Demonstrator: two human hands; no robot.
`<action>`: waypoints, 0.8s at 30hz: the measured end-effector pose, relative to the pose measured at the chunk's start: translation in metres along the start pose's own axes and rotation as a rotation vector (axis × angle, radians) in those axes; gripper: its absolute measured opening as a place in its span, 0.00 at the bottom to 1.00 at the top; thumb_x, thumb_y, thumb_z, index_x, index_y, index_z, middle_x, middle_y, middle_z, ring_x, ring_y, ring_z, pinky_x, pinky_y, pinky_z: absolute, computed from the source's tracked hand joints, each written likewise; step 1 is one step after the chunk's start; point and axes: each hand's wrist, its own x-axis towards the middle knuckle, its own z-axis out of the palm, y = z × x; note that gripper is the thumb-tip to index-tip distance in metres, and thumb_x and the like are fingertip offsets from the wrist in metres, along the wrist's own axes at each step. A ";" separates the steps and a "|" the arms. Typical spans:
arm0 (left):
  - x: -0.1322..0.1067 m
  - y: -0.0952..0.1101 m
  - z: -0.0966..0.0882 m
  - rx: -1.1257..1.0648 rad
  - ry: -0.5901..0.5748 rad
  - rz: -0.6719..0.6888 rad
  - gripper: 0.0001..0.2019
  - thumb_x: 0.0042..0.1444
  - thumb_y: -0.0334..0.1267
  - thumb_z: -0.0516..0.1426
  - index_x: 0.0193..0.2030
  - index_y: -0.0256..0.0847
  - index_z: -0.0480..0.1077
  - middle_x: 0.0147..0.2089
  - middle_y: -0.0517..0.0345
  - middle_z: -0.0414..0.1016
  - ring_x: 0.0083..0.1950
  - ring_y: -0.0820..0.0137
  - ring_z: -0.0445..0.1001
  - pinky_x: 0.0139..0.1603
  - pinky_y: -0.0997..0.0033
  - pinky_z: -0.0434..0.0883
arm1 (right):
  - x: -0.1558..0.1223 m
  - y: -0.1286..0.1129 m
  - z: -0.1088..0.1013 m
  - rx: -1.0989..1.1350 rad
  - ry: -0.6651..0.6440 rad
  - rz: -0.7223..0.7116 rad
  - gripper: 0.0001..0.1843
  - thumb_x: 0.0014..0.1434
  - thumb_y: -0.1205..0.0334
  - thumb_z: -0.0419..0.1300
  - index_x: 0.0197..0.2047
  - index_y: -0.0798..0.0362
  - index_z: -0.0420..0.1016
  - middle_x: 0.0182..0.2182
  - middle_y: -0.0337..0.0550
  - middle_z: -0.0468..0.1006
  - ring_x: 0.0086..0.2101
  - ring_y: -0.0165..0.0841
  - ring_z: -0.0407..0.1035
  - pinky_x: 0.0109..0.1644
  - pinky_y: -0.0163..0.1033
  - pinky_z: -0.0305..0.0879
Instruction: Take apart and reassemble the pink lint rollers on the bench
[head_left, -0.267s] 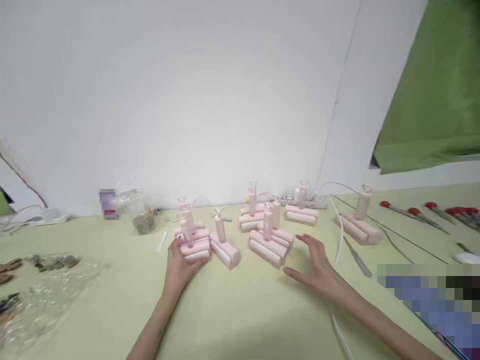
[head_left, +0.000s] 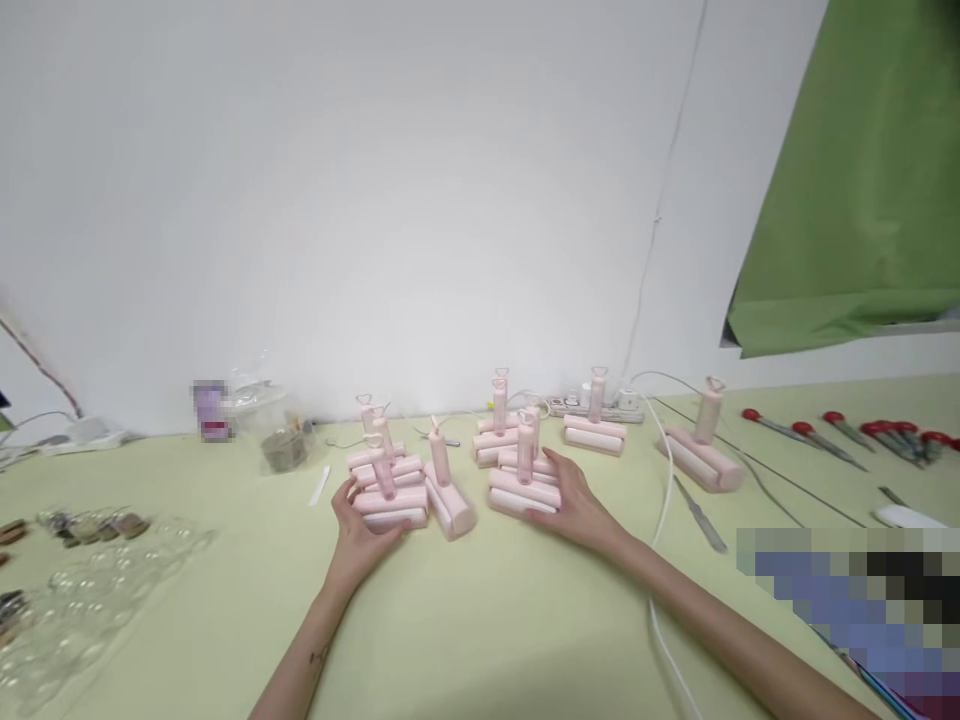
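Observation:
Several pink roller-shaped pieces with upright handles stand in a cluster on the pale green table. My left hand cups the left side of a stacked pink group, fingers curled against it. My right hand presses on the right side of another pink group, fingers wrapped round its end. A single pink roller lies between the two groups. More pink rollers stand behind, and one sits apart to the right.
A white cable runs down the table past my right arm. A metal tool lies by it. Red-tipped stems lie at the far right. Clear plastic trays and a clear bag sit on the left. A green cloth hangs top right.
My right hand has moved left from open air onto the right pink group and closed against it. My left hand stays on the left group. The view shifted slightly.

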 end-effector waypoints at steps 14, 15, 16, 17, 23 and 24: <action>0.010 -0.011 -0.001 0.044 -0.164 0.037 0.26 0.40 0.47 0.60 0.47 0.41 0.61 0.48 0.49 0.61 0.56 0.53 0.58 0.56 0.49 0.57 | 0.012 0.033 0.028 0.700 0.214 0.157 0.27 0.52 0.43 0.53 0.52 0.46 0.55 0.53 0.47 0.59 0.55 0.40 0.55 0.56 0.49 0.56; 0.010 -0.012 -0.001 0.033 -0.178 0.031 0.26 0.41 0.47 0.59 0.48 0.41 0.61 0.48 0.49 0.62 0.55 0.54 0.60 0.55 0.50 0.58 | 0.015 0.038 0.027 0.757 0.246 0.205 0.22 0.56 0.43 0.48 0.49 0.47 0.58 0.50 0.47 0.63 0.52 0.39 0.59 0.53 0.48 0.60; 0.010 -0.012 -0.002 0.018 -0.196 0.027 0.26 0.42 0.47 0.59 0.48 0.41 0.60 0.49 0.49 0.63 0.55 0.55 0.61 0.55 0.52 0.59 | 0.018 0.043 0.026 0.808 0.275 0.250 0.20 0.58 0.44 0.45 0.47 0.48 0.60 0.46 0.47 0.67 0.48 0.39 0.63 0.49 0.47 0.63; 0.009 -0.012 -0.002 0.004 -0.210 0.023 0.26 0.42 0.46 0.58 0.49 0.42 0.59 0.50 0.49 0.63 0.55 0.56 0.61 0.55 0.54 0.59 | 0.020 0.047 0.025 0.852 0.299 0.290 0.19 0.59 0.46 0.44 0.45 0.49 0.62 0.42 0.46 0.69 0.44 0.38 0.66 0.46 0.46 0.66; 0.007 -0.011 -0.002 -0.013 -0.235 -0.052 0.34 0.42 0.46 0.59 0.55 0.41 0.49 0.54 0.46 0.60 0.53 0.59 0.65 0.52 0.56 0.64 | 0.021 0.051 0.022 0.970 0.337 0.424 0.14 0.60 0.58 0.53 0.46 0.56 0.66 0.40 0.44 0.70 0.35 0.31 0.68 0.36 0.41 0.68; 0.007 -0.010 -0.001 -0.009 -0.235 -0.065 0.34 0.42 0.46 0.59 0.53 0.41 0.50 0.52 0.46 0.62 0.52 0.59 0.66 0.51 0.55 0.65 | 0.020 0.048 0.021 0.976 0.326 0.431 0.13 0.60 0.59 0.53 0.46 0.56 0.66 0.41 0.44 0.70 0.35 0.32 0.68 0.37 0.41 0.68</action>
